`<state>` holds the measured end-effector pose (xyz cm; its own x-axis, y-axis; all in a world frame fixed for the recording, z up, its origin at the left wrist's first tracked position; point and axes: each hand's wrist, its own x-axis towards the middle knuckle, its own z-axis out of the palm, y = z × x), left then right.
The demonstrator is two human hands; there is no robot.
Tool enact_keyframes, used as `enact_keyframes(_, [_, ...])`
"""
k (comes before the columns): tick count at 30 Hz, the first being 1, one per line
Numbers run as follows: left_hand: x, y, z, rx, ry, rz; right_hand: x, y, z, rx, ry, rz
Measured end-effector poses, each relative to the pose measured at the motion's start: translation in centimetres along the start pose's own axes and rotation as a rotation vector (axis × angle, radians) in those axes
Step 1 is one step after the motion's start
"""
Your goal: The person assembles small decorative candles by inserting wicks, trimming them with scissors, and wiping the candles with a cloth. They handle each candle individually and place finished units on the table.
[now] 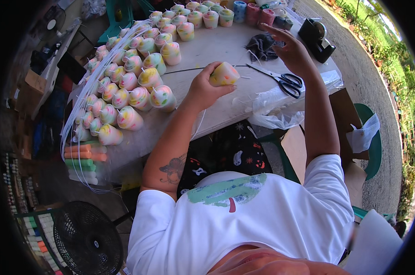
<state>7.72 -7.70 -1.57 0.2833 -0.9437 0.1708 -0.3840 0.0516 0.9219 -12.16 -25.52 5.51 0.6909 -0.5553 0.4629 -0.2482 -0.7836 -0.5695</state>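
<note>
Pale table (200, 44): multicoloured candles (151, 79), scissors (281, 79), dark cloth (263, 46).

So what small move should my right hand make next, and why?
I'd probably lower your right hand to the dark grey cloth. That hand is raised with its fingers spread and looks empty, and the crumpled cloth lies right beside it in this view. Your left hand already holds the multicoloured candle.

Lettering: none legible in my view; the pale badge (96, 244) at the hub of the black fan (83, 233) is too small for me to read.
</note>
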Motion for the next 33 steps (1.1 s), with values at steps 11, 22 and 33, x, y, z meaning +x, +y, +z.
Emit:
enact_keyframes(11, [2.7,4.9,-3.1,0.677,-0.637,-0.046,-11.4,-4.6,6.2,0.481,-0.045,0.0])
enact_keyframes(22, [-2.4,2.0,-0.4,0.826,0.034,0.279,-12.1,-4.2,9.1,1.067,0.169,0.376])
enact_keyframes(33, [-7.6,0.4,4.3,0.375,0.343,0.407,-12.3,-5.9,8.8,0.332,0.024,-0.017])
